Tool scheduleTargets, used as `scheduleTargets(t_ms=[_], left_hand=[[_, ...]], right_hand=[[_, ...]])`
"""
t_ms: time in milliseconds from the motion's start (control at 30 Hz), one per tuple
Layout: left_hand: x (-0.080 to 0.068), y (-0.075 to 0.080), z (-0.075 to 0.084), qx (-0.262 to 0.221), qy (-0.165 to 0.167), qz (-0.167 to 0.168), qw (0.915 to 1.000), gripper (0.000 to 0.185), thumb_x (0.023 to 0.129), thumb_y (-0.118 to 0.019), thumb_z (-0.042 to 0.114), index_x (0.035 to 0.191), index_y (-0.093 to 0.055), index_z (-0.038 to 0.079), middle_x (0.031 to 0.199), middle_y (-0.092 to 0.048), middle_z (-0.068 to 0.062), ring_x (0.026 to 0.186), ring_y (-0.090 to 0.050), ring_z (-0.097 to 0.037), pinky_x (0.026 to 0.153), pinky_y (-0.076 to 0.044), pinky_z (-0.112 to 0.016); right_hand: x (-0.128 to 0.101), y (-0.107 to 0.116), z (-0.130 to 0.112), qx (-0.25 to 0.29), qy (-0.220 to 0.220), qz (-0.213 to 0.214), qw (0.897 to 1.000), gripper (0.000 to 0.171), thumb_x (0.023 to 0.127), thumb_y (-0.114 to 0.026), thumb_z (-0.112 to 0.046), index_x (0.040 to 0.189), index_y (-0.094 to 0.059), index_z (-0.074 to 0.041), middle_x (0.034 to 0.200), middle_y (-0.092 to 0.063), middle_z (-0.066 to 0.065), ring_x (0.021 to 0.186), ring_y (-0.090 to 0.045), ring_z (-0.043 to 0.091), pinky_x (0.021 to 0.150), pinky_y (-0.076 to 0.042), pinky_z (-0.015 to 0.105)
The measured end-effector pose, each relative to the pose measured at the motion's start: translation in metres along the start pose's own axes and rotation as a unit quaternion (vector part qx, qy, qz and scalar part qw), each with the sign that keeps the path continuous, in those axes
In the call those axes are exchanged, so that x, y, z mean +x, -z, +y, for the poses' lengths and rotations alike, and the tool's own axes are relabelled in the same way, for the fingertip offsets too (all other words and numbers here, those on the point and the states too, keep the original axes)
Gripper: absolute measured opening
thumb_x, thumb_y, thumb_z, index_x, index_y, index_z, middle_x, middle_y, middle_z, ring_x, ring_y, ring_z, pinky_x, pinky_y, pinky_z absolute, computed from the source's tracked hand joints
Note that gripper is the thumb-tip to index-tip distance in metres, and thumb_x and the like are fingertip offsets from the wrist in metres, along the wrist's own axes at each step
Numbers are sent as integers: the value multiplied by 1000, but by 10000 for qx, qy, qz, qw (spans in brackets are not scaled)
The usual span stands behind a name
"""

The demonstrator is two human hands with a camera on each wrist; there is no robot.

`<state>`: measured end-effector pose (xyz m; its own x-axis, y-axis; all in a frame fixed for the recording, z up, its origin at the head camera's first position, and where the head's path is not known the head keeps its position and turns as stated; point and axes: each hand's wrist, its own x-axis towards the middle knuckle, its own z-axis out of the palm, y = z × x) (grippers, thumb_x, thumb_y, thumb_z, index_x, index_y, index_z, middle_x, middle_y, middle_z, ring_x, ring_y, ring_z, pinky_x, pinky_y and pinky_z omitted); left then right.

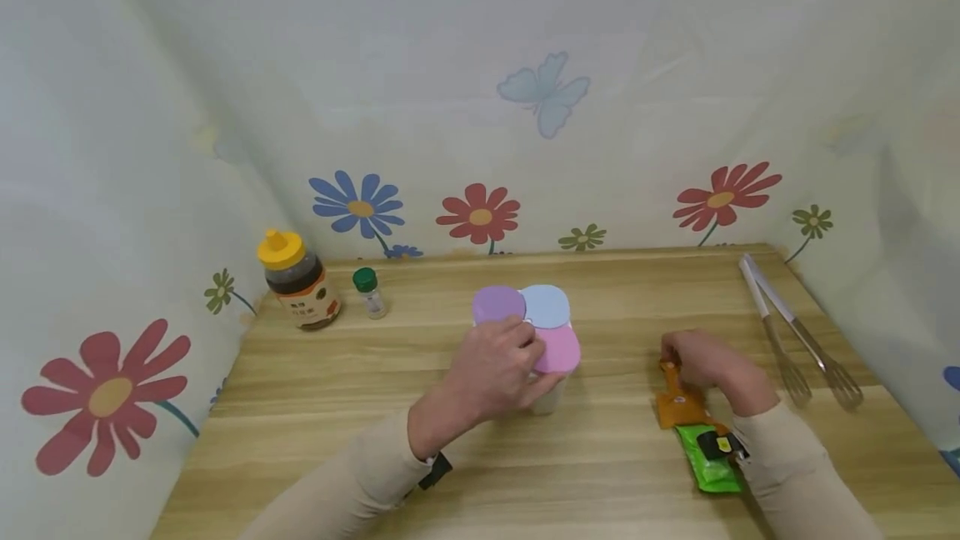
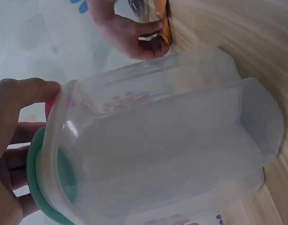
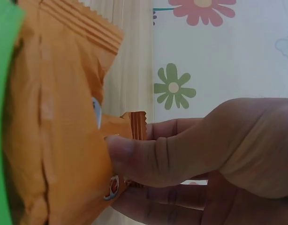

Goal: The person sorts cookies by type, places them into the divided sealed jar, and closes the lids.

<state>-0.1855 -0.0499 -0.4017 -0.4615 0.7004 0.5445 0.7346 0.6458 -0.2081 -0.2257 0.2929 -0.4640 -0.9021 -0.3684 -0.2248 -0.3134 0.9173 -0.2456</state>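
Observation:
A translucent plastic storage container (image 2: 162, 136) with lobed compartments stands upright mid-table. Its lids show purple (image 1: 498, 304), light blue (image 1: 546, 307) and pink (image 1: 558, 347) from above, and a green lid (image 2: 37, 180) appears in the left wrist view. From above, my left hand (image 1: 495, 365) grips the container's top, thumb at the rim and fingers curled over the lids. Off to the right, my right hand (image 1: 705, 361) pinches the serrated end of a small orange packet (image 3: 120, 125) between thumb and fingers. A larger orange packet (image 3: 64, 122) lies right beside it.
A green packet (image 1: 708, 465) lies below the orange ones, partly under the right wrist. Metal tongs (image 1: 787, 332) rest at the right edge. At the back left stand a yellow-capped sauce bottle (image 1: 300, 286) and a green-capped shaker (image 1: 369, 294). Flower-printed curtains (image 1: 450, 107) border the table.

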Motion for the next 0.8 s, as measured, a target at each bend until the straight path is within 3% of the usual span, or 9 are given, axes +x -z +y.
scheduleTargets(t_ms=[167, 467, 667, 800], left_hand=[[2, -1, -1, 26, -95, -98, 9999, 41, 81, -68, 58, 76, -73, 18, 77, -65, 6, 66, -50, -9, 53, -41, -18], [1, -8, -1, 182, -386, 682, 9968, 36, 77, -74, 50, 71, -72, 15, 70, -64, 5, 61, -53, -8, 51, -44, -18], [4, -9, -4, 74, -47, 1013, 9948, 30, 79, -74, 41, 63, -65, 17, 59, -51, 6, 53, -47, -7, 45, -39, -18], [4, -7, -5, -242, 171, 961, 9949, 24, 82, -74, 35, 67, -69, 17, 59, -53, 6, 53, -46, -7, 45, -38, -18]], right_hand=[[1, 1, 5, -28, 6, -131, 9999, 31, 63, -79, 4, 84, -59, -8, 76, -54, 1, 69, -46, 18, 62, -42, 32], [1, -3, 7, 5, -124, -7, 9999, 32, 64, -81, 1, 84, -59, -10, 76, -54, 1, 69, -47, 18, 63, -43, 33], [0, -3, 8, 114, -109, 13, 9999, 32, 65, -82, 0, 87, -61, -8, 77, -56, 1, 70, -48, 18, 64, -44, 33], [-1, -2, 9, 126, -50, 74, 9999, 31, 65, -83, -2, 88, -62, -8, 79, -58, 1, 71, -49, 17, 65, -45, 34]])
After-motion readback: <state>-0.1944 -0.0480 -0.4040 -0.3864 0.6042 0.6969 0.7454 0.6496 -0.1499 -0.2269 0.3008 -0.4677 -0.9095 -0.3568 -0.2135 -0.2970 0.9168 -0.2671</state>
